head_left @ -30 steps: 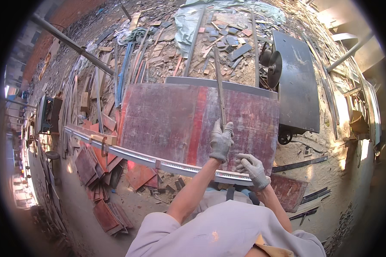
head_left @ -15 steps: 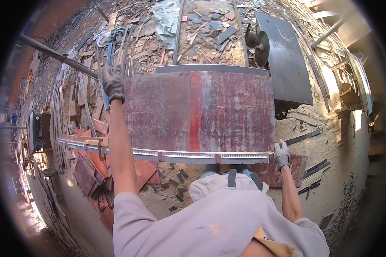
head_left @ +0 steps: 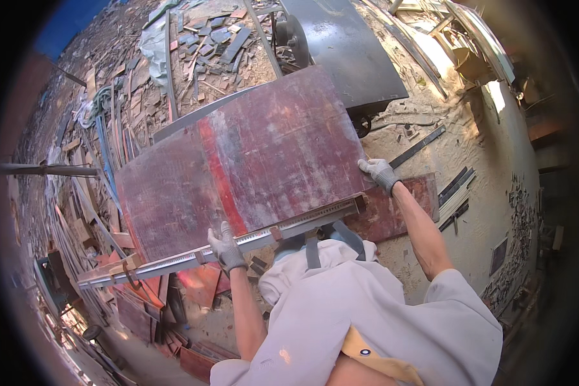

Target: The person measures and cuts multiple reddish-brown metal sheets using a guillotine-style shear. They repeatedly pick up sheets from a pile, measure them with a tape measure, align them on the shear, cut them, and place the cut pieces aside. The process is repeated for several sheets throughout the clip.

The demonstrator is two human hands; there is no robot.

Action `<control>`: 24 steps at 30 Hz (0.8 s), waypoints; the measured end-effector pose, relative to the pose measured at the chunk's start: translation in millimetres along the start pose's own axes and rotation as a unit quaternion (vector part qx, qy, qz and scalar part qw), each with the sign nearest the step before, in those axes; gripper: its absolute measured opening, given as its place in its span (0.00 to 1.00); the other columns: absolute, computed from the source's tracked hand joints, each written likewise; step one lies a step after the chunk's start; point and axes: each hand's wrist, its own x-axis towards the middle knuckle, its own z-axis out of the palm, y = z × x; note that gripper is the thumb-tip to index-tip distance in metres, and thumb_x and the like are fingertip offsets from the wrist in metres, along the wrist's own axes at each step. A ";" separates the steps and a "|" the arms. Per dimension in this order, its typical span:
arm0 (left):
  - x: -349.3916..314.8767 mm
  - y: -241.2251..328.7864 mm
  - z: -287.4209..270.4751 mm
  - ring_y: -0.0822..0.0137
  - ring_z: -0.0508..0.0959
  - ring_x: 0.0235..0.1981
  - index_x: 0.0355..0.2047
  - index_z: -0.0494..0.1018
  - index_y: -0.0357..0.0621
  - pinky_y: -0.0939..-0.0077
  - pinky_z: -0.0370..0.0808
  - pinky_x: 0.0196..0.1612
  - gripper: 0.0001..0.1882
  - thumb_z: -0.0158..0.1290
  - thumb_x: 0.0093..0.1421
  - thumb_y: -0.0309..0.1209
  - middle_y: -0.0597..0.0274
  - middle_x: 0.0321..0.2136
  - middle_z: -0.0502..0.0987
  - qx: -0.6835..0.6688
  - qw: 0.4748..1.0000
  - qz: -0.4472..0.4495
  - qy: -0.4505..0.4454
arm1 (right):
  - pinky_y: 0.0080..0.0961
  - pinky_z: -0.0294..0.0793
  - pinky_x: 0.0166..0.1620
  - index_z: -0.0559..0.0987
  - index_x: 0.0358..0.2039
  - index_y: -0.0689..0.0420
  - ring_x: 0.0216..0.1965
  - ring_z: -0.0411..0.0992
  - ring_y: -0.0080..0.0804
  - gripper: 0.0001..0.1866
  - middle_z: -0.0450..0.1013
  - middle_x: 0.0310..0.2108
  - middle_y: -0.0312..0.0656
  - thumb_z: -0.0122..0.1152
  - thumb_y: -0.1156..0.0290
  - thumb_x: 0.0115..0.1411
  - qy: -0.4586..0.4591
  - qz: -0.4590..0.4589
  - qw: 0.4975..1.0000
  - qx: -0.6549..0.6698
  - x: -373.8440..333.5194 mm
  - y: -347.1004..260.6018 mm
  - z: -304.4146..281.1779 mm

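A large worn reddish-brown plywood panel (head_left: 276, 141) with a bright red stripe lies in front of me. Along its near side runs a metal rail (head_left: 296, 228) with a measuring scale. My left hand (head_left: 228, 248), in a grey knitted glove, rests at the panel's near edge beside the rail, its visible fingers apart. At the panel's right edge, close to the near corner, my gloved right hand (head_left: 381, 174) grips the board, with the fingers partly hidden. A wood piece (head_left: 127, 264) and a clamp (head_left: 134, 278) sit on the rail's left part.
Beyond the panel stands a dark metal machine table (head_left: 347, 55) with a round disc (head_left: 294, 40) at its side. Offcuts (head_left: 219, 38) litter the ground. A smaller red-brown board (head_left: 402, 209) lies below right, near dark strips (head_left: 453, 193). A metal pole (head_left: 51, 170) reaches in from the left.
My left hand has come from the panel's far left corner to its near edge by the rail. The right hand stays at the right edge. The whole view has turned and shifted.
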 end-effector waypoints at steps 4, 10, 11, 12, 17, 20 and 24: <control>-42.2 44.0 19.1 0.54 0.78 0.54 0.58 0.71 0.37 0.57 0.80 0.53 0.32 0.63 0.65 0.49 0.44 0.55 0.76 -0.181 0.953 -0.241 0.015 | 0.25 0.73 0.28 0.85 0.34 0.57 0.26 0.71 0.22 0.22 0.76 0.28 0.33 0.66 0.47 0.66 -0.059 -0.074 0.995 0.020 -26.4 -58.9 -50.1; -75.8 130.7 42.2 0.57 0.83 0.43 0.49 0.77 0.42 0.56 0.86 0.46 0.14 0.60 0.67 0.35 0.57 0.46 0.82 -0.524 0.832 -0.159 -0.095 | 0.26 0.72 0.32 0.85 0.40 0.52 0.30 0.74 0.22 0.17 0.80 0.34 0.31 0.61 0.51 0.69 -0.107 -0.002 0.988 0.113 -52.1 -95.6 -94.9; -79.1 142.0 47.9 0.57 0.83 0.43 0.49 0.78 0.42 0.56 0.86 0.46 0.14 0.60 0.67 0.34 0.57 0.45 0.82 -0.508 0.845 -0.157 -0.059 | 0.26 0.73 0.30 0.85 0.40 0.52 0.29 0.74 0.22 0.17 0.80 0.34 0.32 0.60 0.51 0.69 -0.133 -0.009 0.980 0.151 -54.9 -95.7 -99.5; -81.5 152.1 53.4 0.58 0.83 0.43 0.48 0.78 0.42 0.56 0.86 0.46 0.13 0.60 0.67 0.34 0.57 0.45 0.82 -0.496 0.856 -0.143 -0.027 | 0.25 0.73 0.29 0.85 0.41 0.51 0.28 0.74 0.22 0.17 0.81 0.34 0.33 0.59 0.51 0.70 -0.155 0.001 0.971 0.182 -56.6 -95.4 -107.1; -102.2 169.7 73.1 0.58 0.83 0.42 0.45 0.77 0.39 0.59 0.86 0.44 0.10 0.60 0.65 0.27 0.56 0.43 0.82 -0.492 0.858 -0.132 -0.067 | 0.21 0.72 0.19 0.84 0.51 0.55 0.19 0.72 0.22 0.20 0.80 0.31 0.34 0.58 0.54 0.70 -0.080 -0.070 0.984 0.142 -59.4 -81.4 -142.8; -115.1 160.5 70.1 0.53 0.84 0.41 0.47 0.76 0.38 0.55 0.88 0.41 0.11 0.58 0.64 0.24 0.53 0.43 0.82 -0.472 0.866 -0.162 -0.043 | 0.23 0.77 0.22 0.84 0.46 0.56 0.24 0.76 0.23 0.20 0.79 0.32 0.36 0.56 0.52 0.72 -0.161 -0.111 0.959 0.206 -71.0 -61.7 -152.3; -120.1 143.5 72.4 0.51 0.84 0.43 0.46 0.75 0.35 0.52 0.88 0.44 0.10 0.56 0.65 0.24 0.49 0.44 0.82 -0.500 0.845 -0.164 -0.098 | 0.29 0.83 0.38 0.77 0.55 0.61 0.37 0.81 0.31 0.20 0.80 0.44 0.42 0.51 0.58 0.74 -0.131 -0.169 0.920 0.327 -96.5 -41.3 -151.6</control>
